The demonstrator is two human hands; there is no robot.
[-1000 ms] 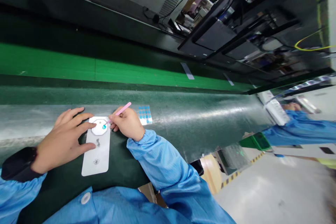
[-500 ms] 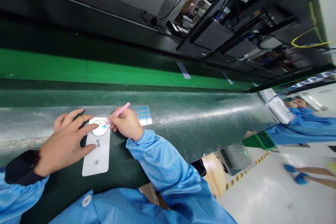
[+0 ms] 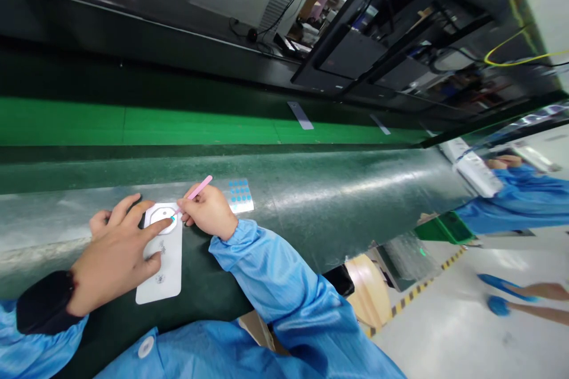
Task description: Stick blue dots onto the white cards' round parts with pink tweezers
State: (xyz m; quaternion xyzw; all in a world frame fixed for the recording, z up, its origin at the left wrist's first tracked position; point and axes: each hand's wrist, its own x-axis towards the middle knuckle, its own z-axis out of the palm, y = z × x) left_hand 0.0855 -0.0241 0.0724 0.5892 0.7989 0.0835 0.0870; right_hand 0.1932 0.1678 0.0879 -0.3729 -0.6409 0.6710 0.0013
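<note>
On the green bench mat: left hand presses the white card, right hand pinches a pink stick at the octagonal patch, hands just apart. Blue-dot sheet looks nearly full, dots left.

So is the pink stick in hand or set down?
In hand: the right hand pinches the pink stick between thumb and fingers, above the white card.

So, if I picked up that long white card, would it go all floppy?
Probably not floppy, maybe a little bendy: the white card looks thin but lies straight and flat. It's likely light for its length. Being flat, it shouldn't roll, though its smooth-looking face might slide.
</note>
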